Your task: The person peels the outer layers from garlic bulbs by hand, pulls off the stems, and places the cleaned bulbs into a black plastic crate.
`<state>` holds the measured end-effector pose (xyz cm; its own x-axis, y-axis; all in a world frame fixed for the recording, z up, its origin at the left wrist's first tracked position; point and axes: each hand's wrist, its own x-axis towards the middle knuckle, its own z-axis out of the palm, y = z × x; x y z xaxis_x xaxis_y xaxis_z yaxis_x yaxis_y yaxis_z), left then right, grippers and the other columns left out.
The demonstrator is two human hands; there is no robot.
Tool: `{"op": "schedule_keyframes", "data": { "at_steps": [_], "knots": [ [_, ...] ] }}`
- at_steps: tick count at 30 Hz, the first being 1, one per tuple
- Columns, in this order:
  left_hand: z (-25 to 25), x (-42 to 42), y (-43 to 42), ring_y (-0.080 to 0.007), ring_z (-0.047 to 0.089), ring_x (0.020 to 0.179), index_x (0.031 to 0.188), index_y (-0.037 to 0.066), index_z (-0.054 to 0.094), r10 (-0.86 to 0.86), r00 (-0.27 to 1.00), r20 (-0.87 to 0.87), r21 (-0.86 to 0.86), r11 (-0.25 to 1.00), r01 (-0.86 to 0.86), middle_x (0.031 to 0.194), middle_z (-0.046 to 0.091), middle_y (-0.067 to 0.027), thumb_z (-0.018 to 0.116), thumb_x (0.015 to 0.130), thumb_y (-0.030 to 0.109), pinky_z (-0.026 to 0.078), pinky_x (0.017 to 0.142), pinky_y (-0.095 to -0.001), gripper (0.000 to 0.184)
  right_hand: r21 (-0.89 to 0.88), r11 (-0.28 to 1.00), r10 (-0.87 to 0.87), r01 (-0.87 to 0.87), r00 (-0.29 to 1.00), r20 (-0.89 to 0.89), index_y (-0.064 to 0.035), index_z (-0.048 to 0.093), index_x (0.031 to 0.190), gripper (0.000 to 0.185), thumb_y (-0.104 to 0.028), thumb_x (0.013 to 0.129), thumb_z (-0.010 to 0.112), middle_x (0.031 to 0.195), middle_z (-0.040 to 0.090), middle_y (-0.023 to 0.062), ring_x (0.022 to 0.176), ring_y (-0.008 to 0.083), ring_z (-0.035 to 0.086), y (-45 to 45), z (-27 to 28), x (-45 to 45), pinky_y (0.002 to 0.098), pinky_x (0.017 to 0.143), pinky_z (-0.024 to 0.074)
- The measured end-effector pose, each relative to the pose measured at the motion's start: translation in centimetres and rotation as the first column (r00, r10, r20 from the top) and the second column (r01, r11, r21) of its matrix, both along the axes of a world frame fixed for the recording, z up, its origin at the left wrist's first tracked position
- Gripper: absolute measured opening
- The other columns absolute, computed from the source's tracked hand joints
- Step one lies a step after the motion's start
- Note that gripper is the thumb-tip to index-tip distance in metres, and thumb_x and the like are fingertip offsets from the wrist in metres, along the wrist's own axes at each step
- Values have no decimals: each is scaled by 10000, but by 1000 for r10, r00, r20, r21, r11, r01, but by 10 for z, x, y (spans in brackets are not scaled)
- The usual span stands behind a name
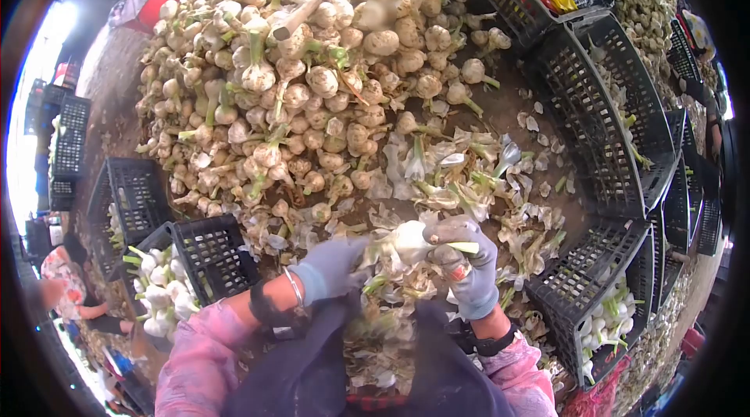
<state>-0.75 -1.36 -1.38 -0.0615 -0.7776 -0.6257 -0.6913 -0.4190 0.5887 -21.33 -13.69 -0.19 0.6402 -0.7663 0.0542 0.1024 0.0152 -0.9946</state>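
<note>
My right hand, in a grey work glove with dirty fingertips, is closed around a garlic bulb. The bulb's white, peeled-looking side faces left, and a short green stem pokes out between the fingers. At the bulb's left side is my left hand, gloved too, its fingers smeared by motion near the loose outer skin. Whether those fingers grip the skin cannot be made out. Below both hands, papery garlic skins lie between my legs.
A large heap of unpeeled garlic fills the ground ahead, a wooden-handled tool on top. Black crates with cleaned garlic stand left and right. More crates line the right. A person sits far left.
</note>
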Motion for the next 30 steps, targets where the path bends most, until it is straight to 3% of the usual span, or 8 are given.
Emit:
{"op": "schedule_keyframes", "data": {
  "at_steps": [2,5,13,19,22,24,26,30],
  "knots": [
    [-14,-1,17,-327,635,1017,1264,42,574,169,966,198,-599,801,-18,1205,612,-193,701,842,194,529,870,-377,467,-4,1000,29,-29,999,-20,-57,731,1022,197,-177,865,741,957,719,78,888,199,648,1,3,0,325,795,503],
    [29,10,-5,-341,598,1112,1294,39,562,132,975,-179,-766,603,-223,1248,574,-188,730,815,181,498,948,-377,527,-88,993,78,-83,995,-62,-74,730,1037,202,-154,853,750,940,718,70,868,197,651,2,11,4,317,765,510],
    [32,-8,-10,-292,617,863,1026,89,653,59,995,-78,-869,486,-97,970,625,-77,787,667,79,492,754,-397,384,-246,961,115,-130,990,-77,-60,726,1044,214,-135,845,748,917,710,86,825,208,656,-1,23,12,321,734,514],
    [29,-12,-9,-261,607,798,930,124,608,-13,1000,-6,-843,538,3,866,599,-46,749,701,86,483,722,-376,272,257,966,-34,35,999,-7,-23,703,1026,140,-88,915,648,919,708,83,865,185,662,18,0,8,319,783,526],
    [11,-11,3,-248,601,823,930,125,601,-180,976,122,-747,631,210,864,588,-50,716,746,153,468,725,-371,219,707,705,-165,58,983,84,-23,639,1098,212,-159,935,650,1056,665,89,949,206,654,21,0,0,367,843,546],
    [-11,-6,18,-242,599,856,952,125,608,-279,927,249,-587,719,374,879,588,-49,680,782,198,461,728,-367,199,763,638,-264,-104,901,344,-44,576,1201,339,-240,937,657,1169,637,112,1084,251,621,22,-21,-4,459,953,521],
    [-26,-3,25,-253,599,915,984,124,618,-441,838,323,-208,830,517,935,609,-50,639,825,263,460,768,-364,212,863,496,-314,-101,905,287,-40,571,1212,363,-299,960,608,1207,632,122,1115,293,601,11,-24,-6,459,947,504],
    [-19,3,31,-277,603,890,863,98,612,-117,933,341,-491,824,283,934,629,-77,637,836,260,471,785,-376,166,899,439,-344,14,927,153,-28,587,1210,335,-281,990,569,1155,651,115,1078,231,632,11,-25,-5,407,862,562]
  ]
}}
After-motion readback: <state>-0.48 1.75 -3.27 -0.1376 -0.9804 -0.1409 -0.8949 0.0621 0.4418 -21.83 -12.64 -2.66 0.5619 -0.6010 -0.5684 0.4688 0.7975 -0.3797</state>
